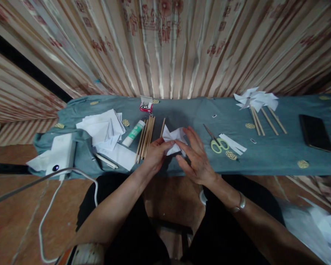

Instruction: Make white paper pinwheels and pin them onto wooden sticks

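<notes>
Low over the near half of the cloth, a white paper pinwheel [168, 150] with folded blades is pinched between the thumb and fingers of my left hand [155, 152]. My right hand [194, 158] is beside it with the fingers spread. Its index fingertip touches the pinwheel's middle, and the thumb stands apart below. One wooden stick [162, 127] lies just behind the pinwheel. A bundle of wooden sticks [146, 138] rests left of my left hand, next to a green and white glue tube [134, 133]. Scissors with light green handles [216, 142] lie right of my right hand.
Finished-looking pinwheels on sticks [255, 100] lie at the back right, near a black phone [316, 132]. Paper strips [233, 143] are beside the scissors. Leftward are stacked paper sheets [99, 129], a pen [106, 161], a small red box of metal pins [146, 106] and a white cabled device [62, 152].
</notes>
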{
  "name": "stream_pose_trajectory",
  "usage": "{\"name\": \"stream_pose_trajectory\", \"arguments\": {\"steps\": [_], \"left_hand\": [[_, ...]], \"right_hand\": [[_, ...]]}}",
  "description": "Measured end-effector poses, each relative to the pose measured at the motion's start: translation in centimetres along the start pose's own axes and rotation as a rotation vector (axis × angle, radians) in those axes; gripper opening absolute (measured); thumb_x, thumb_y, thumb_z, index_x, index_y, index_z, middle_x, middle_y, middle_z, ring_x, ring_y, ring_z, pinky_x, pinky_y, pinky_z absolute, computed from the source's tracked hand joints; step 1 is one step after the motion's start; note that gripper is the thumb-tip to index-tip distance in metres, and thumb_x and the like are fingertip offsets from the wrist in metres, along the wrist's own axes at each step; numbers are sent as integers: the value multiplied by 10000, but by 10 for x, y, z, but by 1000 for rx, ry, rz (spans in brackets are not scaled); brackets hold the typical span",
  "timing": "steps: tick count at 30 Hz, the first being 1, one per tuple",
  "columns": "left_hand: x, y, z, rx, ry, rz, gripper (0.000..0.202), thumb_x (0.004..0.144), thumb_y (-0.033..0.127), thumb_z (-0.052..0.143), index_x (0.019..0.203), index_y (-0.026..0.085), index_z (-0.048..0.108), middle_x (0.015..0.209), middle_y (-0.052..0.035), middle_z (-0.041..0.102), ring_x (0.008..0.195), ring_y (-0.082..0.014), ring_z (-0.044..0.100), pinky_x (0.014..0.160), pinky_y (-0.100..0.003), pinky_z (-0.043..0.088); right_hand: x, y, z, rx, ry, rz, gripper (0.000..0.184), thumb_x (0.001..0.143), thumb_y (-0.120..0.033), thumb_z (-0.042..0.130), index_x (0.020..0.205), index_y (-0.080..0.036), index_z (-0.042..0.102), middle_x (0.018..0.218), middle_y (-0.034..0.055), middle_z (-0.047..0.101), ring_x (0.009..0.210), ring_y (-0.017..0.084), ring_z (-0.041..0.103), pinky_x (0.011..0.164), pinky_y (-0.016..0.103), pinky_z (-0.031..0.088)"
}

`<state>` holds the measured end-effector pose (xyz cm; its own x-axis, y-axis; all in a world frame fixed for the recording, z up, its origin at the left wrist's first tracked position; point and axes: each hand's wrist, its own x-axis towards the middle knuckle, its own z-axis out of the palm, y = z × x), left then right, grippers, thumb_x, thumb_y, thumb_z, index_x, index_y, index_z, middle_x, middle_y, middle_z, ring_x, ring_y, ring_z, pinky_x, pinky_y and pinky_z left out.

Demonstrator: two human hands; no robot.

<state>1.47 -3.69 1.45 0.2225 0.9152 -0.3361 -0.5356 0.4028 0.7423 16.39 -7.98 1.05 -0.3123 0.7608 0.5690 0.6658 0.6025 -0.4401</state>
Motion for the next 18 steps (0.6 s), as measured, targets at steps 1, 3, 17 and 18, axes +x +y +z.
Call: {"name": "stream_pose_trajectory", "arguments": {"steps": [1,3,17,18], "left_hand": [[1,0,0,7,-2,13,321,521,190,848,811,133,723,761,-17,728,682,-124,639,771,-258,477],[2,0,0,28,-2,38,322,525,192,843,820,139,724,781,-23,735,698,-136,647,773,-269,480],[3,0,4,63,-10,45,336,516,206,847,821,135,727,788,-41,748,711,-165,669,778,-294,486],[3,0,4,62,-14,43,335,515,204,850,819,134,727,780,-39,747,697,-157,663,765,-288,484]], "right_hand": [[0,0,0,1,-3,7,434,917,-281,495,1344,-204,493,1556,122,324,1477,312,218,1150,589,301],[1,0,-3,0,-7,36,426,916,-292,500,1337,-227,502,1559,104,321,1475,311,226,1151,588,298],[7,29,-5,647,123,655,655,761,-469,694,1332,-224,485,1296,127,621,1201,279,598,996,467,503],[8,29,-3,741,103,696,659,736,-462,717,1309,-225,494,1200,107,674,1115,261,648,956,439,530]]}}
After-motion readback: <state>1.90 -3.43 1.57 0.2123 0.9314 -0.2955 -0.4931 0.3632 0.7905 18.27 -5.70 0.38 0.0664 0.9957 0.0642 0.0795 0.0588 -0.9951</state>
